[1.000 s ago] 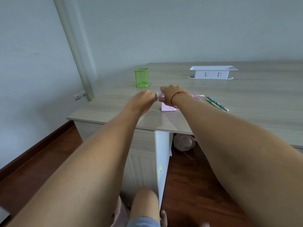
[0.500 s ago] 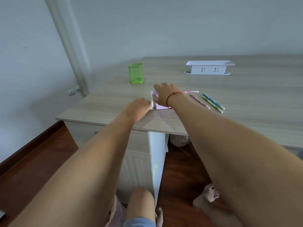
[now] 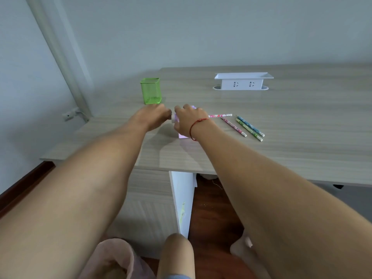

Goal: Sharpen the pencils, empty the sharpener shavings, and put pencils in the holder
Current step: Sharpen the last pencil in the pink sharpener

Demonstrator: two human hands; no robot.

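Observation:
A pink pencil sharpener (image 3: 182, 135) stands on the desk, mostly hidden under my right hand (image 3: 190, 121), which grips its top. My left hand (image 3: 154, 115) is closed just left of it on a small white handle (image 3: 172, 117) at the sharpener's side. A pink patterned pencil (image 3: 220, 115) sticks out to the right from behind my right hand. Three more pencils lie on the desk to the right: a pink one (image 3: 233, 126), a green one (image 3: 249, 130) and a blue one (image 3: 251, 125). The green mesh holder (image 3: 151, 93) stands behind my left hand.
A white socket box (image 3: 242, 83) sits at the back of the wooden desk (image 3: 302, 137). The desk's front edge runs just below my forearms, with a drawer cabinet (image 3: 149, 208) under it. A wall is at the left.
My left hand has swung from lower left of the sharpener up to level with my right hand. My right hand has stayed on the sharpener. The pencils on the desk have not moved.

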